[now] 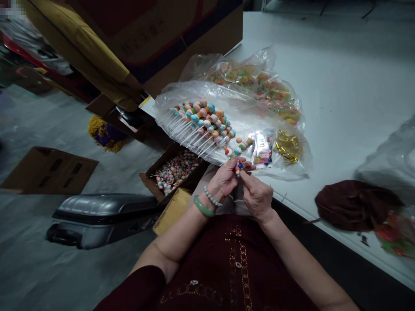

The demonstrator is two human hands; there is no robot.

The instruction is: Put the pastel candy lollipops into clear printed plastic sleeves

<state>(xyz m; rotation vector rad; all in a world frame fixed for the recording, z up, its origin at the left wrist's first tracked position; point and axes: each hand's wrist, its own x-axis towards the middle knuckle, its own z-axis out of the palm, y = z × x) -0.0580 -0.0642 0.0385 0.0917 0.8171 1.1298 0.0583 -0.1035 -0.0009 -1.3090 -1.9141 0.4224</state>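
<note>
My left hand (225,177) and my right hand (256,194) meet at the table's near edge, both pinched on one small colourful candy skewer (239,166). The left wrist wears a green bangle and a bead bracelet. Just beyond the hands, a pile of candy skewers (204,123) with white sticks lies on a clear plastic sheet (246,116). A few loose candy pieces (241,144) lie near my fingers.
A bag of more sweets (269,90), gold ties (288,146) and small printed wrappers (262,151) lie on the white table (340,77). A dark red cloth (353,205) lies at right. An open box of candy (177,170), a grey suitcase (103,218) and cardboard boxes (48,170) stand on the floor at left.
</note>
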